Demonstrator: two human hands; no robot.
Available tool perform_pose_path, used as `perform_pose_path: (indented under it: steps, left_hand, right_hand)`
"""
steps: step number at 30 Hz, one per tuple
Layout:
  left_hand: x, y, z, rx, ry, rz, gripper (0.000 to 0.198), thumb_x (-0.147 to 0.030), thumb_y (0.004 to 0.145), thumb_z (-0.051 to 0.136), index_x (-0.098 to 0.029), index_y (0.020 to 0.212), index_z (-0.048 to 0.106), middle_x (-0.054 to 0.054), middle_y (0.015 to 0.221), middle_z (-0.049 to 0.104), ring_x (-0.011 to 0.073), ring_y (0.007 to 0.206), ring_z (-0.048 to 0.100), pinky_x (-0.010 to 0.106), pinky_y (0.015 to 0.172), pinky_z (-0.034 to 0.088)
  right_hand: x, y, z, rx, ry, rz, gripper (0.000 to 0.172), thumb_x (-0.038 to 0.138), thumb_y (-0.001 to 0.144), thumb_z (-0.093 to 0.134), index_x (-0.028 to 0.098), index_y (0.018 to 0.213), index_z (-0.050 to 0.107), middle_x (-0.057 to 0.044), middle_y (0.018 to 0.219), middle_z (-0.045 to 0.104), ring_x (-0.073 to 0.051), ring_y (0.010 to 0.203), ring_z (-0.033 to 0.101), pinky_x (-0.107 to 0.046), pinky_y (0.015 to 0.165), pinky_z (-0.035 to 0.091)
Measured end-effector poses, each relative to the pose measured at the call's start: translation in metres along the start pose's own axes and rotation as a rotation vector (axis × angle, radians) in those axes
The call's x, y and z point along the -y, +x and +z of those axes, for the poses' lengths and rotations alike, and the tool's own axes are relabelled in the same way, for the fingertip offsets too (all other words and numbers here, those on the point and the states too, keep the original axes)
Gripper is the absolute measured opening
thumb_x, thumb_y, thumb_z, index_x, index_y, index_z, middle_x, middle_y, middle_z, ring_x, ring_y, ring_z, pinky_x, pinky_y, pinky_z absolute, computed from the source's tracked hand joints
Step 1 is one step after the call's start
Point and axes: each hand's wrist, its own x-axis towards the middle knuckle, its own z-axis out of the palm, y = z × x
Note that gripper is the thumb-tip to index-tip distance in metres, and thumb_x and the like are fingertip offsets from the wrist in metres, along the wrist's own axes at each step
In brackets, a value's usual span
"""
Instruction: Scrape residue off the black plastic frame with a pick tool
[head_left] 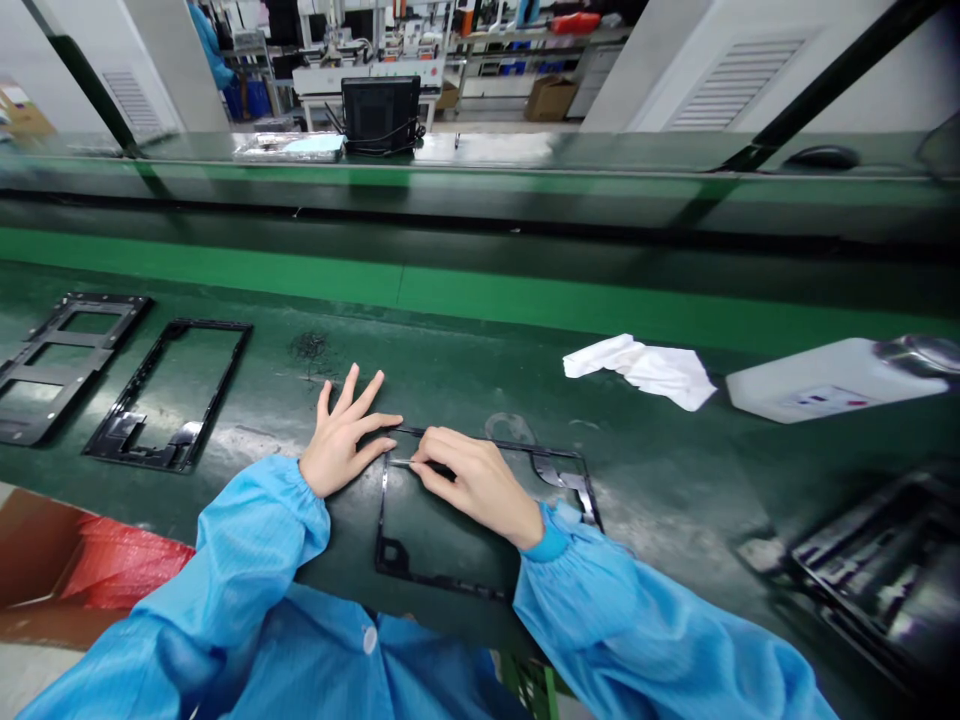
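Observation:
A thin black rectangular frame (pixel 381 510) lies flat on the green bench top in front of me. My left hand (pixel 346 435) rests at its upper left corner, fingers spread, with the thumb and index fingertips touching the edge. My right hand (pixel 472 475) reaches over the frame, its thumb and fingers pinching a thin silvery blade-like tool (pixel 402 462). The tip of that tool is at the frame's left side, close to my left thumb. My right wrist and sleeve hide part of the frame's lower right side.
On the left lie a second black frame (pixel 217 395) and a grey fixture plate (pixel 56 385), near a patch of black scraps (pixel 309 346). A crumpled white cloth (pixel 660 370) and a white bottle (pixel 817 380) sit at right. Stacked black frames (pixel 885 570) lie lower right, a cardboard box (pixel 37 625) lower left.

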Motion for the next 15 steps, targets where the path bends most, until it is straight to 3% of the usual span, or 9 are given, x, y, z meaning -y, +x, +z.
perform_pose_path:
  steps: [2, 5, 11, 15]
  left_hand:
    - [-0.001, 0.0, -0.002, -0.011, -0.059, -0.007, 0.027, -0.034, 0.099, 0.045, -0.03, 0.119, 0.063, 0.001, 0.157, 0.021, 0.0261, 0.147, 0.0, 0.059, 0.114, 0.007]
    - [-0.006, 0.001, -0.005, -0.001, -0.134, 0.006, 0.031, -0.032, 0.101, 0.038, -0.026, 0.099, 0.069, -0.001, 0.155, 0.026, 0.0236, 0.147, 0.003, 0.055, 0.115, 0.01]
    - [-0.009, 0.001, -0.006, 0.01, -0.143, 0.042, 0.028, -0.033, 0.098, 0.044, -0.021, 0.081, 0.063, 0.002, 0.149, 0.04, 0.0239, 0.147, 0.011, 0.052, 0.116, 0.011]
    - [0.012, 0.0, -0.009, -0.171, -0.032, -0.095, 0.027, -0.033, 0.098, 0.045, -0.02, 0.077, 0.056, 0.005, 0.14, 0.052, 0.0249, 0.144, 0.023, 0.055, 0.114, 0.012]
  right_hand:
    - [0.0, 0.0, 0.0, -0.052, -0.039, 0.024, 0.015, 0.023, 0.097, 0.046, 0.02, 0.087, 0.056, -0.004, 0.084, 0.061, -0.016, 0.079, 0.058, -0.024, 0.067, 0.041]
    - [0.002, 0.0, 0.0, -0.089, -0.082, 0.029, 0.017, 0.025, 0.099, 0.045, 0.019, 0.089, 0.057, -0.005, 0.086, 0.062, -0.016, 0.082, 0.058, -0.025, 0.069, 0.042]
    - [0.004, 0.0, 0.0, -0.107, -0.144, 0.009, 0.014, 0.026, 0.099, 0.046, 0.019, 0.096, 0.058, -0.006, 0.092, 0.064, -0.017, 0.087, 0.059, -0.027, 0.072, 0.045]
    - [0.002, -0.002, -0.001, -0.104, -0.15, 0.026, 0.013, 0.025, 0.098, 0.046, 0.019, 0.096, 0.058, -0.006, 0.093, 0.063, -0.017, 0.086, 0.059, -0.026, 0.07, 0.044]
